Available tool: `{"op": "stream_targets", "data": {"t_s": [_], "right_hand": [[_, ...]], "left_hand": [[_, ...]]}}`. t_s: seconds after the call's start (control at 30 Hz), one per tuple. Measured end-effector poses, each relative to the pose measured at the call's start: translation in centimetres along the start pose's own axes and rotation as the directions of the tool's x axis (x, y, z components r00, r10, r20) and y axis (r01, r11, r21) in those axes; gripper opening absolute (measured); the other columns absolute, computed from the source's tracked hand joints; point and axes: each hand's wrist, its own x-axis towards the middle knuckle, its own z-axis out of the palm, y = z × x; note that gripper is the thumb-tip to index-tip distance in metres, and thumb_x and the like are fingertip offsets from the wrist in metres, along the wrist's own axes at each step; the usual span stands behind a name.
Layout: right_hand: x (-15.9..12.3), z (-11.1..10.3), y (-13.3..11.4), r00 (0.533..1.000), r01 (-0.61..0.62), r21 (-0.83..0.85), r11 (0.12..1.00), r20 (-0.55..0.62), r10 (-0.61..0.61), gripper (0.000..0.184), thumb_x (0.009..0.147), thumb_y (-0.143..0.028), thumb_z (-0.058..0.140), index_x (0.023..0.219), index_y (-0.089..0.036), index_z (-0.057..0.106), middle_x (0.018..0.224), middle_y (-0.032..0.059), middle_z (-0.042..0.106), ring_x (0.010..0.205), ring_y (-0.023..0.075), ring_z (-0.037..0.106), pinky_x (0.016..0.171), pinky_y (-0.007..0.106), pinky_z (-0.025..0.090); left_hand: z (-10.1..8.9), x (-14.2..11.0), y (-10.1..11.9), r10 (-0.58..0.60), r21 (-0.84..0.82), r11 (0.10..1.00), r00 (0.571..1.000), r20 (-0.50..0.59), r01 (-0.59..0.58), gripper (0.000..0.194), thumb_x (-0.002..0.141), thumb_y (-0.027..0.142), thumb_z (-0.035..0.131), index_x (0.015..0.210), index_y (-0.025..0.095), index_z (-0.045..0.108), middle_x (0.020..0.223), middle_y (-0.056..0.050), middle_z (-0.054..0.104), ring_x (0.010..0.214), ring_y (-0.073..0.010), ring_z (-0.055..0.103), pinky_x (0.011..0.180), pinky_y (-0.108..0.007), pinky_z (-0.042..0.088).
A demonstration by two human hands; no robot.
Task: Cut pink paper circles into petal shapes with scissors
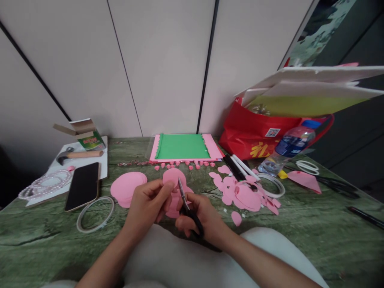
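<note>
Between thumb and fingers my left hand pinches a round pink paper piece. My right hand is closed around the black handles of a pair of scissors, whose blades point up and touch or overlap the paper's right side. Whether the blades are apart is hard to make out. Under both hands lie more pink paper shapes, partly hidden. To the left of my left hand is a stack of pink paper circles. Pink paper scraps are heaped right of my right hand.
Small pink rolled pieces line up before green paper. On the left are a phone, tape roll, hammer, bead string and opened box. Rightward stand a water bottle and red bag.
</note>
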Motion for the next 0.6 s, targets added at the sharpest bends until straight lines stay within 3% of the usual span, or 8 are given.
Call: {"op": "stream_targets", "data": {"t_s": [0.2, 0.37, 0.6], "right_hand": [[0.06, -0.13, -0.31, 0.996, 0.088, -0.028, 0.996, -0.023, -0.088, 0.038, 0.056, -0.028, 0.075, 0.081, -0.017, 0.048, 0.059, -0.0054, 0.051, 0.050, 0.0071, 0.043, 0.045, 0.017, 0.035], [0.07, -0.18, -0.74, 0.999, 0.037, -0.047, 0.998, -0.035, -0.038, 0.046, 0.052, -0.033, 0.078, 0.082, -0.017, 0.047, 0.055, -0.0069, 0.048, 0.047, 0.0064, 0.038, 0.042, 0.017, 0.029], [0.20, -0.36, -0.59, 0.998, -0.013, -0.065, 0.998, -0.064, 0.009, 0.035, 0.056, -0.034, 0.073, 0.074, -0.017, 0.048, 0.047, -0.0074, 0.048, 0.039, 0.0062, 0.040, 0.038, 0.017, 0.028]], "left_hand": [[-0.29, 0.00, -0.13, 0.003, 0.111, 0.994, 0.995, 0.096, -0.014, 0.037, 0.075, 0.035, 0.052, 0.045, 0.015, 0.045, 0.034, 0.007, 0.037, 0.029, -0.0026, 0.030, 0.031, -0.015, 0.020], [-0.26, 0.18, -0.15, -0.017, 0.102, 0.995, 0.996, 0.089, 0.008, 0.034, 0.073, 0.035, 0.052, 0.046, 0.016, 0.044, 0.035, 0.008, 0.037, 0.029, -0.0028, 0.030, 0.030, -0.015, 0.020], [-0.27, 0.47, -0.63, -0.056, 0.079, 0.996, 0.992, 0.110, 0.047, 0.034, 0.075, 0.037, 0.052, 0.049, 0.016, 0.044, 0.035, 0.008, 0.039, 0.029, -0.0025, 0.031, 0.031, -0.015, 0.021]]}}
